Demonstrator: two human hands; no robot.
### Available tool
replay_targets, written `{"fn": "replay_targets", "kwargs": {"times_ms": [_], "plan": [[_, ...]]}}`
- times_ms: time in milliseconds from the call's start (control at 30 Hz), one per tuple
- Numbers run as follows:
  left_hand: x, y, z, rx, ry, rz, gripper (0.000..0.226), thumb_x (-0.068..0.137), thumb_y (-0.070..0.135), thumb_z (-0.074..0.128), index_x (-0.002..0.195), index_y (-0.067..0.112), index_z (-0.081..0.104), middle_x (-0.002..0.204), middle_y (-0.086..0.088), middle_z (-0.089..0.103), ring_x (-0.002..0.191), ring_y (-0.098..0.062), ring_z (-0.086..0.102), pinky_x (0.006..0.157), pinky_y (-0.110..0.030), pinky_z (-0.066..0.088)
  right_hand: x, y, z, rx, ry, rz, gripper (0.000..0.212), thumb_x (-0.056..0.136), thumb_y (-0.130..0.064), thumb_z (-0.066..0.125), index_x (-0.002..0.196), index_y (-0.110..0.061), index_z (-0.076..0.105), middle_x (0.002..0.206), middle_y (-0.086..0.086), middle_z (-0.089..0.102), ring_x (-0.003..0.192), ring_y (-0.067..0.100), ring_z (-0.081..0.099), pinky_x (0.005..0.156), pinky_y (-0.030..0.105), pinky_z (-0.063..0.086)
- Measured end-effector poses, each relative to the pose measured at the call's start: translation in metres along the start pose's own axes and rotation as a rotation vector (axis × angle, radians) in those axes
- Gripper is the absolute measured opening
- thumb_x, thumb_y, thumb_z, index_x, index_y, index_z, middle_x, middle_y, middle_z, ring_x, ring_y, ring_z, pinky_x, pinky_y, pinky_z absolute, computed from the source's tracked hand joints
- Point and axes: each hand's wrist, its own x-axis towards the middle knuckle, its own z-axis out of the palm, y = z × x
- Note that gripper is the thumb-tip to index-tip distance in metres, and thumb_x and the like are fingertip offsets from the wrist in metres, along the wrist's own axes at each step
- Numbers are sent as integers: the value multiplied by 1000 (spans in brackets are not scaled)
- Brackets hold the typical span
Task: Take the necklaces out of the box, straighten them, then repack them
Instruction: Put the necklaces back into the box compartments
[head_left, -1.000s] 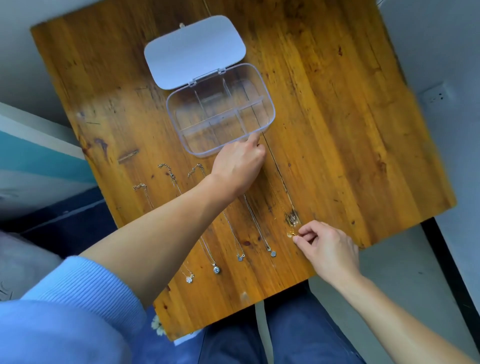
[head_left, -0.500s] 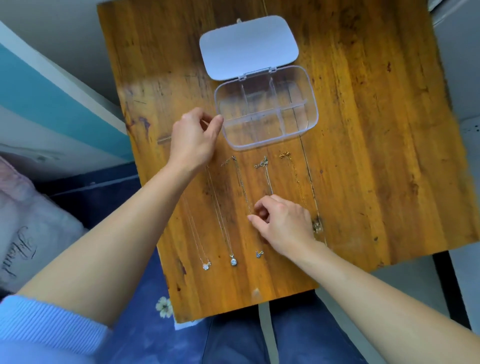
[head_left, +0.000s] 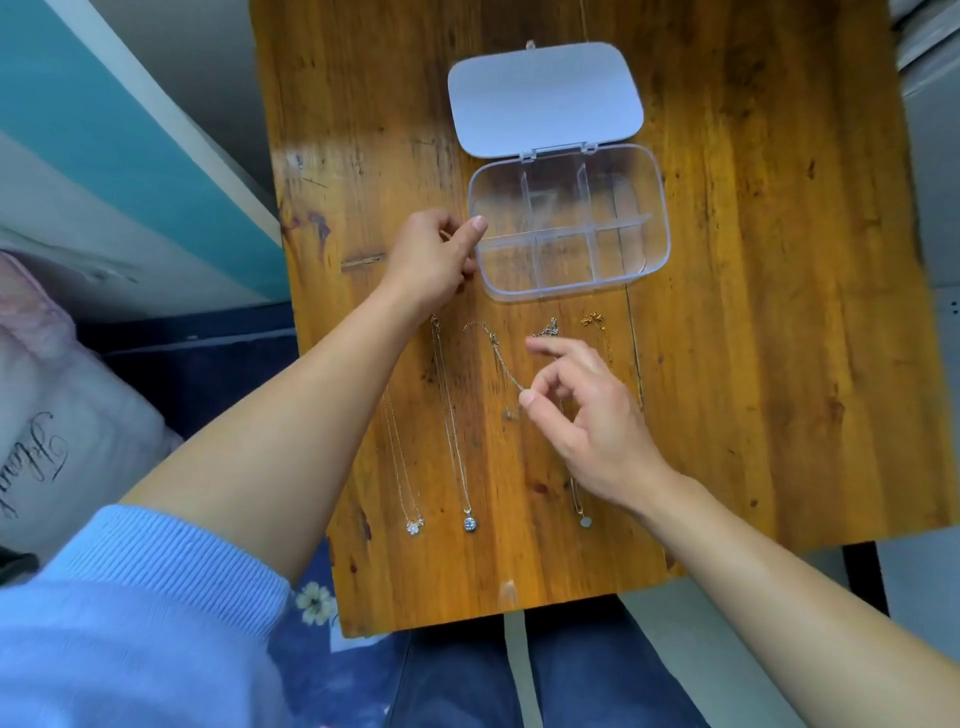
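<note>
A clear plastic box (head_left: 655, 218) with dividers lies open on the wooden table (head_left: 779, 312), its white lid (head_left: 545, 96) folded back. The compartments look empty. Several thin necklaces lie in parallel lines below the box: one with a flower pendant (head_left: 414, 527), one with a round blue pendant (head_left: 469, 523), one with a small disc pendant (head_left: 585, 520) and a gold chain (head_left: 593, 319). My right hand (head_left: 592, 426) pinches the middle chain (head_left: 498, 353) between thumb and forefinger. My left hand (head_left: 431, 260) rests beside the box's left edge, fingers curled over the top end of the leftmost necklace.
The table's near edge (head_left: 467, 618) is just above my lap. A teal and white wall panel (head_left: 130, 156) stands to the left, with a pink pillow (head_left: 52, 415) below it. Bare wood lies right of the box.
The view has shifted so the table sits more to the right. My right hand lifted off the table and now pinches the middle chain. My left hand stays beside the box.
</note>
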Motion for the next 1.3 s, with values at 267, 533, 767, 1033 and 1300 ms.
{"fn": "replay_targets", "kwargs": {"times_ms": [267,533,767,1033,1300], "plan": [[2,-3,-1,-28,-62,-44,33,97,41,50,93,9,57,70,-1,64,57,-12,54,57,-26,46,56,-46,-46,772,295,111,19,94,2,49,78,-8,52,56,-2,65,69,22,72,79,34,56],[1,-6,3,-16,-38,-34,31,97,44,46,87,15,54,70,2,63,61,-10,55,66,-30,46,124,-53,-105,1040,468,310,31,96,-18,44,65,-17,42,48,-6,37,43,9,33,43,23,29],[1,-5,3,-28,-60,-69,34,97,43,46,91,12,56,73,2,62,65,-11,55,69,-32,45,175,-30,-108,1045,567,421,29,93,-14,43,64,-15,42,51,-3,36,44,10,32,46,23,35],[1,-2,1,-45,-68,-93,40,98,43,46,102,5,58,73,0,63,65,-11,55,65,-30,43,181,-12,-99,285,531,297,18,88,-15,53,75,-10,64,69,5,68,65,16,72,70,36,62],[-2,0,-4,-71,-84,-114,37,94,45,52,96,9,60,75,-4,65,64,-14,57,61,-30,47,148,-6,-82,-239,465,11,21,86,-23,57,94,-12,73,93,4,71,84,16,62,72,29,51]]}}
